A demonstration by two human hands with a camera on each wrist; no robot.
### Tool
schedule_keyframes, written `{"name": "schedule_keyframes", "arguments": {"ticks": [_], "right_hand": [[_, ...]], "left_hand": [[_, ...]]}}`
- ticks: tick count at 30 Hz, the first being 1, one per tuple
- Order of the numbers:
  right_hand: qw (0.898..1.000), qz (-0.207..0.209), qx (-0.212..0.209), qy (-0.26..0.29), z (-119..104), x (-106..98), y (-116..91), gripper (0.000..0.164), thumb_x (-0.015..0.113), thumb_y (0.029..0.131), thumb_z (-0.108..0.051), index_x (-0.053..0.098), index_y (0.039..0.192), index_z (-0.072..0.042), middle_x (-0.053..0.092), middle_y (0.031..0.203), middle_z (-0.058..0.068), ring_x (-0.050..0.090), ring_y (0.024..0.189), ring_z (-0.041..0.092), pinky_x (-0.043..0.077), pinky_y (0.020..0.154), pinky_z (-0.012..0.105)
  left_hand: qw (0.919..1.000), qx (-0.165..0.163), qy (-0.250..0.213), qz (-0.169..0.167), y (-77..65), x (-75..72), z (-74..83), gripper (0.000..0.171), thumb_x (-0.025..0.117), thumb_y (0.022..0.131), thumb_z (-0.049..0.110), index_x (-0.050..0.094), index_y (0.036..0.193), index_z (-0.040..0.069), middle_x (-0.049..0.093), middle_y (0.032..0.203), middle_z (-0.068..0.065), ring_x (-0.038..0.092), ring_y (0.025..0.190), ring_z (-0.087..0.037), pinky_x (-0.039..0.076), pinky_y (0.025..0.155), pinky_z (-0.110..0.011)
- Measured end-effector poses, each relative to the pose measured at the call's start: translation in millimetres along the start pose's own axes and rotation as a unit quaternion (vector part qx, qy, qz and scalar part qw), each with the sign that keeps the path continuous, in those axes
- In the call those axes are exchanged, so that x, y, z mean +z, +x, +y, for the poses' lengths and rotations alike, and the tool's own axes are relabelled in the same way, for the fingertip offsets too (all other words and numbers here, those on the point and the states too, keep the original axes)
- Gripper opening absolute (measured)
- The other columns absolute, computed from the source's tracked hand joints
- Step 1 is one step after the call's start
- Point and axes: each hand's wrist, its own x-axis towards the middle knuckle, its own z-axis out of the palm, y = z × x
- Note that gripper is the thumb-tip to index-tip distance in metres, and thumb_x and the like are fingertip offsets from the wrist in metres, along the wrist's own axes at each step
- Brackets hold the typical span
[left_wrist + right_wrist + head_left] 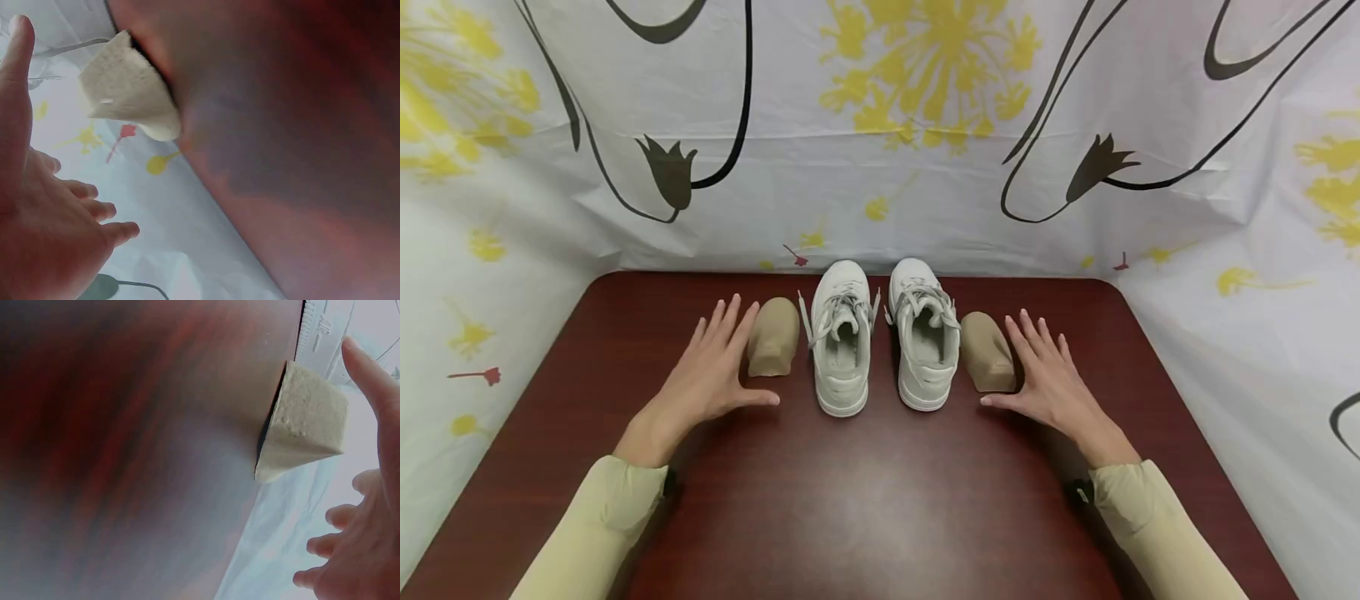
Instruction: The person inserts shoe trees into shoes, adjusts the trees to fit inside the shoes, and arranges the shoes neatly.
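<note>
Two white lace-up sneakers stand side by side at the back of the table, toes to the wall: a left shoe point(845, 312) and a right shoe point(925, 312). Outside each lies a tan moulded shoe insert, rounded at its far end: a left insert point(773, 337) and a right insert point(987, 350). My left hand point(711, 375) spreads its fingers along the left insert's outer side, thumb behind its near end. Mirroring it, my right hand point(1051, 383) is spread around the right insert's outer side. Both wrist views show a gap between palm and insert.
Dark red wooden table point(865, 500) with rounded far corners. A white cloth point(880, 167) printed with yellow and grey flowers hangs behind it and along both sides. Loose shoelace ends point(806, 317) stick out beside the left shoe.
</note>
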Motion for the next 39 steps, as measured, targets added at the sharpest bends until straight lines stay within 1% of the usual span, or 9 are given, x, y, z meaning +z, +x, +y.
{"name": "schedule_keyframes", "arguments": {"ticks": [4, 12, 16, 19, 25, 28, 32, 35, 39], "right_hand": [[1.0, -0.001, -0.014, 0.014, -2, 0, 8, 0.131, 0.081, 0.063, -0.07, 0.014, 0.16, -0.013, 0.006, 0.166, 0.015, 0.006, 0.149, 0.045, 0.006, 0.113, 0.068], [0.999, -0.016, -0.014, 0.042, -1, 0, 8, 0.132, 0.083, 0.064, -0.067, 0.008, 0.161, -0.018, 0.006, 0.165, 0.015, 0.007, 0.148, 0.046, 0.007, 0.112, 0.07], [0.998, -0.018, -0.01, 0.056, 0, -1, 9, 0.131, 0.085, 0.064, -0.063, 0.007, 0.161, -0.02, 0.006, 0.166, 0.014, 0.007, 0.149, 0.046, 0.008, 0.112, 0.07], [0.997, -0.028, -0.008, 0.064, 0, 1, 10, 0.132, 0.085, 0.064, -0.062, 0.006, 0.161, -0.021, 0.005, 0.166, 0.014, 0.007, 0.148, 0.046, 0.008, 0.111, 0.071], [0.997, -0.042, -0.01, 0.066, -2, 6, 13, 0.131, 0.084, 0.064, -0.065, 0.007, 0.161, -0.022, 0.006, 0.166, 0.014, 0.01, 0.148, 0.046, 0.01, 0.11, 0.072], [0.997, -0.043, -0.01, 0.071, -1, 5, 12, 0.129, 0.085, 0.064, -0.063, 0.012, 0.161, -0.018, 0.009, 0.165, 0.017, 0.013, 0.147, 0.048, 0.012, 0.109, 0.072], [0.995, -0.054, -0.005, 0.082, 1, 0, 13, 0.124, 0.083, 0.068, -0.063, 0.016, 0.16, -0.016, 0.01, 0.165, 0.017, 0.021, 0.145, 0.048, 0.016, 0.109, 0.072], [0.994, -0.062, 0.0, 0.091, 3, -2, 13, 0.12, 0.081, 0.07, -0.064, 0.016, 0.16, -0.017, 0.009, 0.165, 0.015, 0.025, 0.143, 0.047, 0.02, 0.107, 0.071], [0.992, -0.063, -0.005, 0.108, 4, 0, 13, 0.116, 0.082, 0.072, -0.059, 0.021, 0.16, -0.017, 0.009, 0.165, 0.016, 0.028, 0.142, 0.047, 0.029, 0.107, 0.065]], "left_hand": [[0.9996, 0.009, -0.025, 0.0, 8.8, -5.2, 2.8, 0.138, 0.087, 0.061, 0.063, 0.007, 0.16, 0.011, 0.001, 0.164, -0.022, 0.002, 0.15, -0.041, 0.014, 0.115, -0.063], [0.9967, 0.019, -0.078, -0.017, 20.4, -4.0, 11.8, 0.137, 0.089, 0.063, 0.056, 0.004, 0.161, 0.012, -0.002, 0.165, -0.019, -0.002, 0.151, -0.039, 0.01, 0.117, -0.06], [0.9952, 0.031, -0.092, -0.015, 28.1, -7.3, 19.1, 0.136, 0.089, 0.063, 0.057, 0.005, 0.161, 0.014, 0.0, 0.165, -0.017, -0.002, 0.151, -0.035, 0.009, 0.119, -0.057], [0.9939, 0.04, -0.1, -0.022, 34.3, -8.5, 24.9, 0.135, 0.087, 0.064, 0.058, 0.005, 0.161, 0.014, 0.001, 0.166, -0.015, -0.002, 0.152, -0.033, 0.009, 0.119, -0.055], [0.9915, 0.052, -0.115, -0.031, 42.2, -8.0, 33.1, 0.132, 0.084, 0.067, 0.062, 0.005, 0.161, 0.013, -0.002, 0.166, -0.01, -0.002, 0.152, -0.031, 0.01, 0.12, -0.052], [0.9913, 0.042, -0.121, -0.032, 44.0, -9.1, 36.1, 0.128, 0.079, 0.07, 0.066, 0.003, 0.161, 0.019, -0.003, 0.166, -0.003, -0.002, 0.152, -0.028, 0.013, 0.119, -0.053], [0.9898, 0.039, -0.135, -0.026, 47.1, -11.8, 40.9, 0.116, 0.077, 0.077, 0.061, 0.006, 0.161, 0.024, -0.001, 0.167, 0.001, 0.001, 0.152, -0.028, 0.017, 0.118, -0.055], [0.9884, 0.054, -0.141, -0.013, 51.7, -12.4, 45.9, 0.109, 0.077, 0.08, 0.054, 0.012, 0.161, 0.021, 0.004, 0.167, -0.001, 0.004, 0.152, -0.029, 0.018, 0.117, -0.056], [0.9876, 0.077, -0.137, -0.004, 60.7, -11.0, 54.3, 0.108, 0.078, 0.08, 0.055, 0.015, 0.161, 0.02, 0.008, 0.166, -0.002, 0.008, 0.152, -0.027, 0.023, 0.114, -0.059]]}}
